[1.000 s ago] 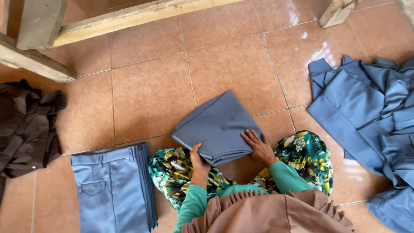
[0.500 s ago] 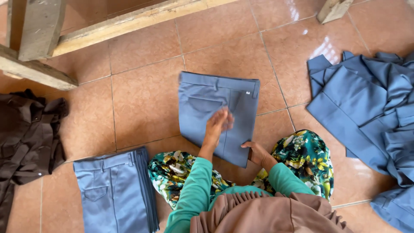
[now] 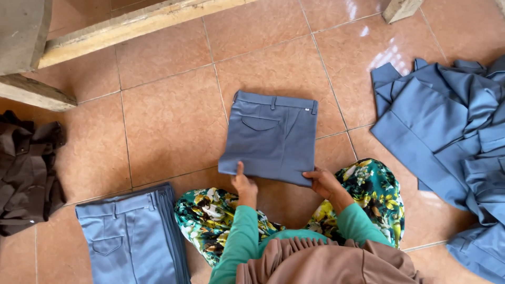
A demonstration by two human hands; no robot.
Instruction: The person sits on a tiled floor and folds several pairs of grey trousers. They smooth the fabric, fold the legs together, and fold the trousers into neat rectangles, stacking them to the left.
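Note:
A folded pair of grey-blue trousers (image 3: 271,137) lies flat on the tiled floor in front of my knees, waistband away from me. My left hand (image 3: 243,184) grips its near edge towards the left corner, thumb on top. My right hand (image 3: 324,181) pinches the near right corner. My sleeves are green, and I sit with a floral skirt (image 3: 373,189) spread over my legs.
A stack of folded grey-blue trousers (image 3: 131,236) lies at my left. A heap of loose grey-blue garments (image 3: 452,131) fills the right side. Dark brown clothes (image 3: 26,168) lie at the far left. Wooden beams (image 3: 131,23) cross the top of the view.
The trousers went from a loosely folded bundle to a flat, smoothed rectangle. My left hand swept over the cloth and came back to the near edge; both hands now hold that edge.

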